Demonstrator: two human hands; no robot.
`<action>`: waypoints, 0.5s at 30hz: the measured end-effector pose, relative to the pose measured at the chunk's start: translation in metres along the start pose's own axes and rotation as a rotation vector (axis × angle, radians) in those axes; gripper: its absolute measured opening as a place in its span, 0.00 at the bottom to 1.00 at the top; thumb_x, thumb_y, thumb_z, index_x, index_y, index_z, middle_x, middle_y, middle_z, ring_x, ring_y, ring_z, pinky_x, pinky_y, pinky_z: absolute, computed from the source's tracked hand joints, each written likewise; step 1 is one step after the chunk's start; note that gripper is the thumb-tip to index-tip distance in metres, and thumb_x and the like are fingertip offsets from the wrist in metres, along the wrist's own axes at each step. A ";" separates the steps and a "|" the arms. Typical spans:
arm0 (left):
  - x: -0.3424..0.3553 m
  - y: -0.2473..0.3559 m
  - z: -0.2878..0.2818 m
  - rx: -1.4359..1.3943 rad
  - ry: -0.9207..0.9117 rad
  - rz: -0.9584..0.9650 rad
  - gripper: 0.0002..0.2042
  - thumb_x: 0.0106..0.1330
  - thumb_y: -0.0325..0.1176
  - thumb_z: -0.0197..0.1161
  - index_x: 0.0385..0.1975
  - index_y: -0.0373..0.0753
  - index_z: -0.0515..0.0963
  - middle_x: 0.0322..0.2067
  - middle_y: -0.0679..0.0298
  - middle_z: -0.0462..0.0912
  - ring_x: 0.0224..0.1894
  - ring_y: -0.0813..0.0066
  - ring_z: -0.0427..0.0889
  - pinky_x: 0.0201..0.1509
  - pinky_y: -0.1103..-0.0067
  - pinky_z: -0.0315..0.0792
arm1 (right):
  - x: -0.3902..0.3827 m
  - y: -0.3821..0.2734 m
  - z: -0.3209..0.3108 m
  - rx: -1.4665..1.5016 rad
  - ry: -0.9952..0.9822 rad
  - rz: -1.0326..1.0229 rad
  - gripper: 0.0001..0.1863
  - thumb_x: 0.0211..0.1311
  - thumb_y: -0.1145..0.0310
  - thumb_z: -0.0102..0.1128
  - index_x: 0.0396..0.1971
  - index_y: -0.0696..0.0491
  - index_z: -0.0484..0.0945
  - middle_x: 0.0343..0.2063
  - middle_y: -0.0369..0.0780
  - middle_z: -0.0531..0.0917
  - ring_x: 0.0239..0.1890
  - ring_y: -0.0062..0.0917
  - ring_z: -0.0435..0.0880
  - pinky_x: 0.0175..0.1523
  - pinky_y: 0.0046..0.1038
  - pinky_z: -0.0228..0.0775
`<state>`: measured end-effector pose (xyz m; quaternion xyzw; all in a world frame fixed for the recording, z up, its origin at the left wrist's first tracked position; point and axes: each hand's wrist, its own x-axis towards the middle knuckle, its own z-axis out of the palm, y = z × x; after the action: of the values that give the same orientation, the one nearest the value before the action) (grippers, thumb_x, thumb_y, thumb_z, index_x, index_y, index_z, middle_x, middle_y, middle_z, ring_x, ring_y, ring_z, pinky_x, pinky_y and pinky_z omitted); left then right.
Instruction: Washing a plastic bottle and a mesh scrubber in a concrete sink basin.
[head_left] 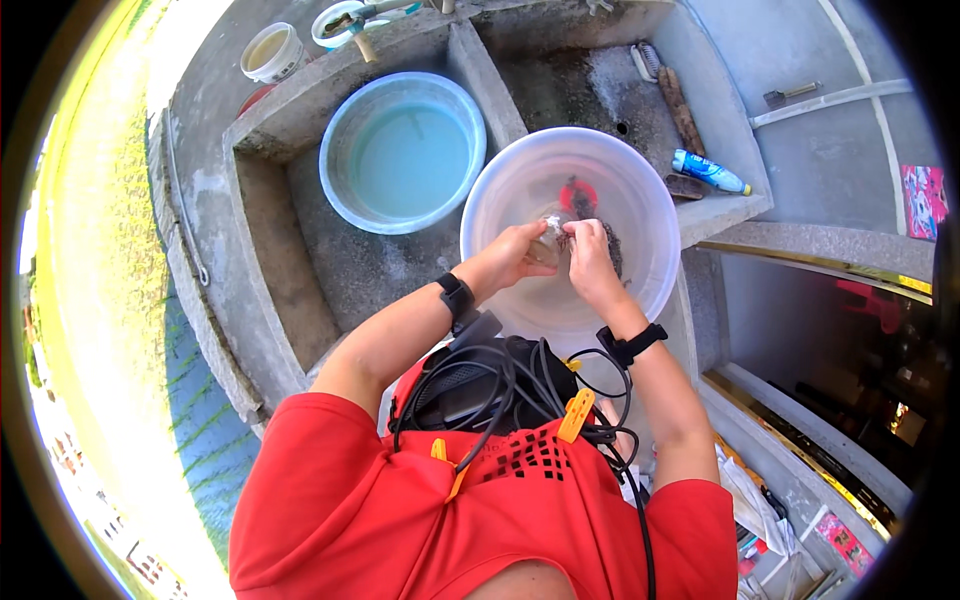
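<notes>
Both my hands are held together over a large translucent white tub. My left hand is closed around a small pale, brownish object whose kind I cannot make out. My right hand has its thumb and fingers pinched together beside that object's whitish top; what lies in the pinch is too small to tell. Beyond my fingers, in the tub, lie a red round thing and a dark, clumped mass, partly hidden by my right hand.
A blue basin of cloudy water stands in the left concrete sink. In the right sink lie a brush, a brown stick and a blue-white bottle. A white bucket stands behind. Black cables hang at my chest.
</notes>
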<state>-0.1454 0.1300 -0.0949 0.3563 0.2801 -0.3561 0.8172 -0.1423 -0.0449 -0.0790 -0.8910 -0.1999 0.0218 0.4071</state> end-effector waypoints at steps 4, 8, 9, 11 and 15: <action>0.007 -0.003 -0.009 0.012 -0.047 0.005 0.18 0.75 0.43 0.48 0.53 0.35 0.71 0.46 0.53 0.76 0.48 0.59 0.78 0.52 0.60 0.77 | -0.002 -0.016 0.003 0.027 -0.050 -0.053 0.13 0.60 0.84 0.48 0.45 0.60 0.72 0.42 0.50 0.74 0.48 0.45 0.74 0.56 0.39 0.66; -0.007 0.006 0.014 0.095 0.002 0.016 0.17 0.76 0.43 0.46 0.48 0.36 0.72 0.42 0.56 0.76 0.45 0.65 0.78 0.50 0.62 0.78 | 0.007 -0.002 -0.003 -0.051 0.022 -0.019 0.13 0.61 0.83 0.47 0.46 0.60 0.72 0.43 0.50 0.73 0.48 0.46 0.73 0.57 0.40 0.65; -0.005 0.005 0.011 0.096 0.003 0.017 0.17 0.76 0.43 0.46 0.48 0.36 0.72 0.42 0.56 0.76 0.45 0.65 0.78 0.50 0.62 0.78 | 0.008 0.000 -0.003 -0.099 0.042 -0.019 0.13 0.61 0.83 0.47 0.46 0.60 0.72 0.43 0.50 0.73 0.48 0.46 0.73 0.56 0.40 0.65; 0.004 0.000 -0.001 0.139 -0.017 0.004 0.18 0.76 0.41 0.45 0.57 0.37 0.69 0.53 0.54 0.74 0.53 0.59 0.77 0.55 0.61 0.75 | 0.003 -0.012 0.001 -0.100 -0.003 -0.044 0.14 0.61 0.82 0.46 0.47 0.60 0.72 0.43 0.51 0.73 0.48 0.47 0.72 0.56 0.41 0.64; 0.001 0.000 0.000 0.149 -0.021 0.023 0.18 0.77 0.42 0.44 0.58 0.40 0.69 0.52 0.56 0.74 0.54 0.61 0.76 0.56 0.62 0.73 | 0.001 -0.026 0.004 -0.103 -0.153 -0.097 0.18 0.54 0.81 0.49 0.48 0.62 0.70 0.45 0.52 0.71 0.50 0.49 0.69 0.59 0.43 0.61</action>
<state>-0.1451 0.1293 -0.0959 0.4155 0.2402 -0.3702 0.7954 -0.1512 -0.0263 -0.0622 -0.8957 -0.2740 0.0598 0.3450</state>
